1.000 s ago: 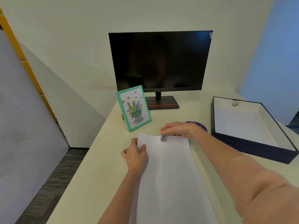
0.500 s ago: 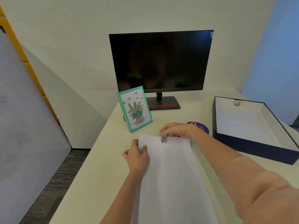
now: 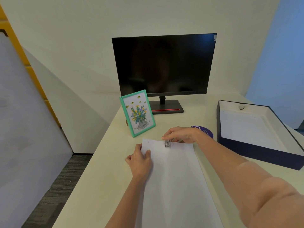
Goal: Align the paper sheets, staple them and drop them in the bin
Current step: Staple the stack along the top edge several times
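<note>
Little has changed: the right hand still grips the stapler on the paper sheets at their top edge, the left hand pinching their corner; stapling seems unfinished.

Beneath the fingers, plain white paper sheets and a silvery stapler lie on a cream tabletop; beyond them stand a mint-green frame of yellow and purple flowers and a black monitor, with a purple disc and navy bin rightward.
</note>
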Motion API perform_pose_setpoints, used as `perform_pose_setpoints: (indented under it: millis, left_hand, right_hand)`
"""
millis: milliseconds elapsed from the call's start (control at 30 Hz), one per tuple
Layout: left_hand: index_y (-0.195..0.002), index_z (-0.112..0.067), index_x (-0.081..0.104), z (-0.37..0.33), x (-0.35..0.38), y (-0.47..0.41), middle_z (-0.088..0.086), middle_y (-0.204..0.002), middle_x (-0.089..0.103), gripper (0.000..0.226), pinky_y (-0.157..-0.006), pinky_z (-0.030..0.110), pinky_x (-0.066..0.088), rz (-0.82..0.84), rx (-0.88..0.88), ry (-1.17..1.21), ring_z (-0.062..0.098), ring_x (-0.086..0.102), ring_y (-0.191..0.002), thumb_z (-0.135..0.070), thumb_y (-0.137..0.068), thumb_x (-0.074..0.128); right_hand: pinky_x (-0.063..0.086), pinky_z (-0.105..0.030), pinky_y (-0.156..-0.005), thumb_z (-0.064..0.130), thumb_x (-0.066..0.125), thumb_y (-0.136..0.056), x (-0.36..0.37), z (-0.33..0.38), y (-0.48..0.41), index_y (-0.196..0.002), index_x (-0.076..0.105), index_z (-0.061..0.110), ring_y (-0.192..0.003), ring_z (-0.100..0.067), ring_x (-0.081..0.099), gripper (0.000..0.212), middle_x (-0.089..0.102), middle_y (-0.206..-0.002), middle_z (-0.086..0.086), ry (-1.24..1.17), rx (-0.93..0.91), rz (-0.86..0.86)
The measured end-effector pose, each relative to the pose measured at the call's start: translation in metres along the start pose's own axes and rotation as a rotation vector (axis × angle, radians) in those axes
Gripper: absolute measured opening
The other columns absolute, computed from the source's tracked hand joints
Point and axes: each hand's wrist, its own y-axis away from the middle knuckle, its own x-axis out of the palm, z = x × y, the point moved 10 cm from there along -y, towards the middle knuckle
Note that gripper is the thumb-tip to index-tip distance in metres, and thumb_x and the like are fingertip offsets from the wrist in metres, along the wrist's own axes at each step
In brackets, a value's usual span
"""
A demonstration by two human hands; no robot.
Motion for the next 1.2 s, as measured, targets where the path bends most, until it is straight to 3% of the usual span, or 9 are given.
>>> perform_pose_setpoints:
  millis: [200, 433, 733, 1033, 1200]
  left_hand:
    - [-0.106, -0.018, 0.051, 0.0003, -0.0004, -0.0013, -0.001, -0.091, 0.068, 0.017, -0.076, 0.021, 0.013, -0.016, 0.004, 0.015, 0.028, 0.050, -0.098, -0.018, -0.089, 0.047]
    - [-0.111, -0.016, 0.050, 0.0004, -0.0003, 0.0003, -0.003, -0.089, 0.062, 0.021, -0.076, 0.021, 0.013, -0.006, -0.018, 0.026, 0.028, 0.042, -0.102, -0.019, -0.091, 0.046]
    - [-0.109, -0.017, 0.051, -0.0026, -0.0014, -0.0001, -0.002, -0.095, 0.067, 0.019, -0.075, 0.022, 0.012, -0.015, 0.010, 0.005, 0.028, 0.050, -0.101, -0.019, -0.091, 0.047]
    - [-0.110, -0.017, 0.051, -0.0013, -0.0014, -0.0012, 0.000, -0.098, 0.068, 0.020, -0.074, 0.021, 0.011, -0.018, 0.013, -0.012, 0.029, 0.050, -0.103, -0.018, -0.090, 0.048]
    - [-0.109, -0.017, 0.051, -0.0011, -0.0014, -0.0016, 0.000, -0.098, 0.068, 0.019, -0.074, 0.022, 0.011, -0.021, 0.017, -0.023, 0.029, 0.050, -0.102, -0.019, -0.090, 0.048]
  right_hand:
    - [0.044, -0.032, -0.092, 0.042, 0.072, -0.079, -0.0024, 0.0001, -0.0043, -0.113, 0.057, 0.018, -0.101, -0.018, 0.054, 0.045, 0.058, -0.124, -0.006, -0.006, -0.020, -0.037]
    - [0.043, -0.038, -0.103, 0.042, 0.073, -0.078, -0.0005, -0.0030, -0.0033, -0.122, 0.054, 0.016, -0.122, -0.027, 0.050, 0.055, 0.054, -0.130, -0.008, -0.029, 0.011, -0.006]
    - [0.046, -0.036, -0.094, 0.037, 0.072, -0.080, 0.0031, -0.0017, -0.0016, -0.120, 0.054, 0.015, -0.104, -0.023, 0.054, 0.050, 0.055, -0.126, -0.012, -0.060, 0.014, 0.022]
    - [0.047, -0.035, -0.092, 0.031, 0.074, -0.079, 0.0033, -0.0016, 0.0023, -0.119, 0.054, 0.016, -0.105, -0.023, 0.055, 0.048, 0.054, -0.128, -0.014, -0.101, 0.010, 0.030]
    - [0.050, -0.036, -0.090, 0.034, 0.075, -0.078, 0.0009, -0.0011, 0.0043, -0.114, 0.057, 0.017, -0.105, -0.022, 0.058, 0.044, 0.060, -0.117, -0.008, -0.099, 0.004, 0.006]
